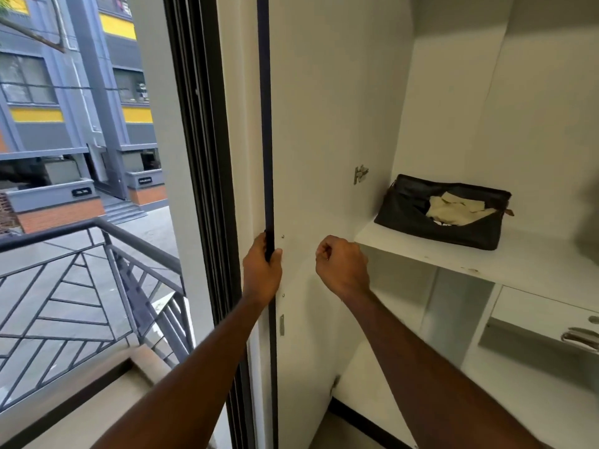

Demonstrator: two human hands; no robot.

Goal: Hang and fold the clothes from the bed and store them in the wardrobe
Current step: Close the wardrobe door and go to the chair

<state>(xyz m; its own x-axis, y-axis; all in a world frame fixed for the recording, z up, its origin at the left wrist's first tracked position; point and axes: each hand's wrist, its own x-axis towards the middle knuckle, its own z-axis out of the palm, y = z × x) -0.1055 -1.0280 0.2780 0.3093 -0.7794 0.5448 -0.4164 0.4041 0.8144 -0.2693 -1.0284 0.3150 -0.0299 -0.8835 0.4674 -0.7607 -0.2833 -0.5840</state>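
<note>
At wardrobe door (311,124) edge, gripping left hand (262,270).

Metal drawer handle (583,339) cut off at the right edge. Open black fabric bag's (444,222) pale crumpled contents (453,207) unidentifiable; left hand's (262,270) fingertips hidden behind the white wardrobe door (311,124).

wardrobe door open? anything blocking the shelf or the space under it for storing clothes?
Door is swung open; the left hand grips its dark edge, the right hand is curled and empty. A dark bag with pale cloth showing lies on the shelf, taking up its left part. Nothing visible below. No clothes in view.
</note>
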